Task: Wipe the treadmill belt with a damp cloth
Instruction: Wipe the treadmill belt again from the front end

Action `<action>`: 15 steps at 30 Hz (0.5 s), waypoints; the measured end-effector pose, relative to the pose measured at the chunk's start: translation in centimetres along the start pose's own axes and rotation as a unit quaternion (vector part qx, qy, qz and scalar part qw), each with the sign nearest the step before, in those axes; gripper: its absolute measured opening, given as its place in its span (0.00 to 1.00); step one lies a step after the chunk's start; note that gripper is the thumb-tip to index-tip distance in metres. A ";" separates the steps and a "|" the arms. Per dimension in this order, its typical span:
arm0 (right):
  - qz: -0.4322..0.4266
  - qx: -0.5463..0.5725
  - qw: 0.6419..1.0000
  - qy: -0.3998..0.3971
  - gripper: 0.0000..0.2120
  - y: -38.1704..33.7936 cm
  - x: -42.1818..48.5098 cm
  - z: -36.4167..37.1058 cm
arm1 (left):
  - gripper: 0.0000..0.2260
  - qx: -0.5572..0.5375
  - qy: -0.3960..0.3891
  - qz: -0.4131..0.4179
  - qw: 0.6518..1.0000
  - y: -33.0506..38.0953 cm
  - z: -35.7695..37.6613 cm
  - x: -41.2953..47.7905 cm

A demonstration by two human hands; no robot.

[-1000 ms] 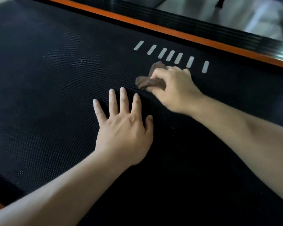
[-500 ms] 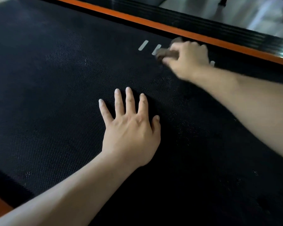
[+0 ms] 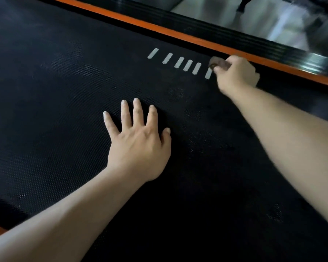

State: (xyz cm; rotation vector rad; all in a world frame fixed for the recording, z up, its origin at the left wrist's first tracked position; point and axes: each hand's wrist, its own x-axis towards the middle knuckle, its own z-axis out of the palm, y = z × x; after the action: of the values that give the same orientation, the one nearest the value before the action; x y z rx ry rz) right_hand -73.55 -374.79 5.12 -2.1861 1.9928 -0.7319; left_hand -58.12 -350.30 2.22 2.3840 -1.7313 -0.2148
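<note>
Palm of my left grip (image 3: 138,146) flat on black textured treadmill belt (image 3: 55,114), centre of frame, fingers spread straight, holding nothing. My right grip (image 3: 237,72), upper right, curled round small brown crumpled cloth (image 3: 218,63), pressing it to belt beside orange side strip (image 3: 159,32), at end of white dash marks (image 3: 186,64).

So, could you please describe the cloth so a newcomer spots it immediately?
Follow the far orange strip bordering the belt. Where the row of pale dashes ends, the right hand grips the cloth: a small brown wad, the only brown thing.
</note>
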 end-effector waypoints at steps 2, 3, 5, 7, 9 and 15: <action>-0.052 0.019 0.997 -0.046 0.10 -0.4 -2.3 0.0 | 0.32 -0.004 -0.002 0.000 1.000 0.0 0.0 0.0; -0.103 0.046 0.990 -0.085 0.10 -0.3 -4.2 -0.5 | 0.32 -0.001 -0.001 0.002 1.000 0.0 0.0 0.0; -0.190 0.093 0.966 -0.148 0.10 0.5 -7.8 -1.9 | 0.32 0.005 -0.003 0.002 1.000 0.0 -0.1 0.0; -0.231 0.040 0.964 -0.127 0.11 1.2 -7.8 -2.5 | 0.31 0.004 -0.001 -0.001 1.000 0.1 0.0 0.0; -0.167 -0.029 0.984 -0.053 0.12 1.5 -4.6 -2.1 | 0.32 -0.001 -0.003 -0.003 1.000 0.1 -0.1 -0.1; -0.019 -0.019 0.999 -0.027 0.11 2.0 -2.4 -1.9 | 0.32 -0.007 0.001 -0.001 1.000 0.1 -0.2 -0.3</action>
State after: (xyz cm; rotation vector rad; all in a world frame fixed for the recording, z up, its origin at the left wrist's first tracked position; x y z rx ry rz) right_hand -76.25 -372.30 5.31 -2.2461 1.9595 -0.6379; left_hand -58.25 -350.08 2.45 2.3739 -1.7213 -0.2236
